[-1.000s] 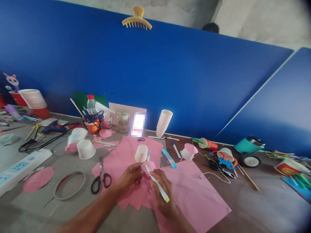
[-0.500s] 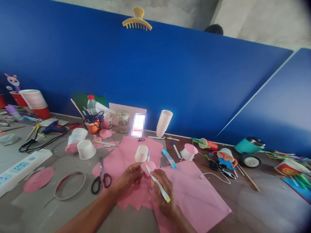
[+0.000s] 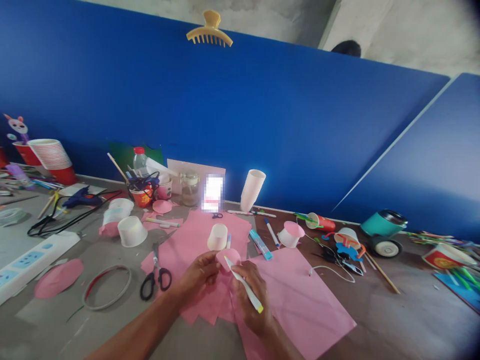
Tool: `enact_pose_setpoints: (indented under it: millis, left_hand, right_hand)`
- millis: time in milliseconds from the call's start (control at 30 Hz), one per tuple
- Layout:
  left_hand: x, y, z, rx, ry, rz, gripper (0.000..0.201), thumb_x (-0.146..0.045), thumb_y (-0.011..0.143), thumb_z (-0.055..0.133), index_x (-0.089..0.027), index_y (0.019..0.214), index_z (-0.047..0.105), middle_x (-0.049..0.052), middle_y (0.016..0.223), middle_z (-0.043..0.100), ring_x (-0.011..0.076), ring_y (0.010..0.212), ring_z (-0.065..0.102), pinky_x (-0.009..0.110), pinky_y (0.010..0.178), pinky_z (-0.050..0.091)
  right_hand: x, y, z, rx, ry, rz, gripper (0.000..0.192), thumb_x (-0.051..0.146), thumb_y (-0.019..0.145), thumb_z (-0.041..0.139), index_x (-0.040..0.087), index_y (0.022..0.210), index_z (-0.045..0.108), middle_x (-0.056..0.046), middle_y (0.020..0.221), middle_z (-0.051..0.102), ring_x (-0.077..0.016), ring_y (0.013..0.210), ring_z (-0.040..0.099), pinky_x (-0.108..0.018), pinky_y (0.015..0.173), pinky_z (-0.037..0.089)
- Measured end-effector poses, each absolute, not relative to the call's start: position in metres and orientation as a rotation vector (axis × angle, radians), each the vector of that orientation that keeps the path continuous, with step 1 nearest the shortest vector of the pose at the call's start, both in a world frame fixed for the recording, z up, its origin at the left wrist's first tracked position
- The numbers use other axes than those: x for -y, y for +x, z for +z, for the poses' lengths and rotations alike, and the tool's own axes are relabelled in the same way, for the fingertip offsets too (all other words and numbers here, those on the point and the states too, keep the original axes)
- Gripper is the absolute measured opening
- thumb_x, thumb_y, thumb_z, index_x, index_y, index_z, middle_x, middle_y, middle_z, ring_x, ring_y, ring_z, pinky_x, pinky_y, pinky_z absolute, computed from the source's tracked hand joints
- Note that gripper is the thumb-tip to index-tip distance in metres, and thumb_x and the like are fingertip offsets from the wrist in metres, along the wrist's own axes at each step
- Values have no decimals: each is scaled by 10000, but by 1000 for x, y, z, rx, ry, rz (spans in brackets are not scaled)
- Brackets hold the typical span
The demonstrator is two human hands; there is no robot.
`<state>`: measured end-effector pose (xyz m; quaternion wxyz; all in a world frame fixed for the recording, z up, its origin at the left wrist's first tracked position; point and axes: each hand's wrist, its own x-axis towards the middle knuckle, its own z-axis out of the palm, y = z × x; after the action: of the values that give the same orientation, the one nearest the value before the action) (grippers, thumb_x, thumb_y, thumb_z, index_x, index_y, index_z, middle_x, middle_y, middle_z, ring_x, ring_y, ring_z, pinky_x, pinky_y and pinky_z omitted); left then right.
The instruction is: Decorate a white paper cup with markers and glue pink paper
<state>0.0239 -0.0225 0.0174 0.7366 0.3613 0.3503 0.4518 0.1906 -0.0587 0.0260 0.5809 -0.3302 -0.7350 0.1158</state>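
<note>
Between thumb and fingers, my left hand (image 3: 205,271) pinches the edge of a small rounded piece of pink paper (image 3: 228,255). My right hand (image 3: 252,295) grips a white marker pen (image 3: 246,287) with a yellow end; its tip lies at the pink piece, and I cannot tell whether it touches. Just beyond stands a white paper cup (image 3: 218,237). Under my hands spread pink paper sheets (image 3: 300,300). Black-handled scissors (image 3: 155,280) lie left of my left hand, near a roll of tape (image 3: 107,287).
A power strip (image 3: 37,260) lies at the left. Another white cup (image 3: 132,231) and a cup with a pink top (image 3: 291,234) flank the sheets. Stacked white cups (image 3: 252,190) lean by the blue partition (image 3: 240,110). A teal cup with a wheel (image 3: 384,223) is at the right.
The view has shifted very slightly. Both hands keep their hold on the pink piece and the marker, almost without moving. A head behind the partition has moved right.
</note>
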Motion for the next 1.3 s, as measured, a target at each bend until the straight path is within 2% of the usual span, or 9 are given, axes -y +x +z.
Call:
enact_pose_setpoints:
  millis: [167, 367, 833, 1167, 1300]
  left_hand:
    - [22, 22, 17, -772, 840, 1006, 238, -304, 696, 799, -154, 872, 745, -4, 657, 604, 32, 459, 336, 200, 452, 214]
    - [22, 22, 15, -771, 820, 988, 256, -308, 680, 814, -164, 883, 753, -4, 670, 620, 21, 453, 323, 194, 451, 208]
    - [23, 23, 15, -759, 827, 985, 277, -346, 688, 819, -151, 872, 747, -34, 575, 512, 32, 456, 297, 196, 447, 204]
    - [26, 24, 23, -795, 854, 1007, 289, -321, 693, 801, -156, 925, 750, -21, 615, 537, 42, 476, 287, 215, 468, 195]
    - [26, 25, 25, -805, 860, 1013, 249, -324, 696, 785, -148, 867, 744, -12, 624, 550, 49, 480, 292, 236, 470, 191]
  right_hand:
    - [59, 192, 30, 1707, -773, 281, 305, 118, 861, 486, 259, 1106, 599, -43, 867, 679, -238, 797, 621, -381, 661, 523]
    - [60, 192, 29, 1702, -745, 304, 339, 102, 853, 484, 256, 1138, 587, -44, 880, 659, -231, 797, 606, -386, 677, 522]
    - [57, 191, 21, 1696, -788, 294, 333, 115, 856, 500, 273, 1134, 591, -42, 888, 668, -244, 802, 622, -412, 696, 528]
    - [57, 191, 26, 1686, -840, 291, 297, 126, 869, 497, 259, 1111, 605, -30, 853, 670, -227, 770, 618, -381, 679, 517]
    - [57, 192, 23, 1684, -851, 286, 296, 130, 878, 492, 263, 1124, 589, -33, 875, 673, -231, 786, 615, -395, 696, 515]
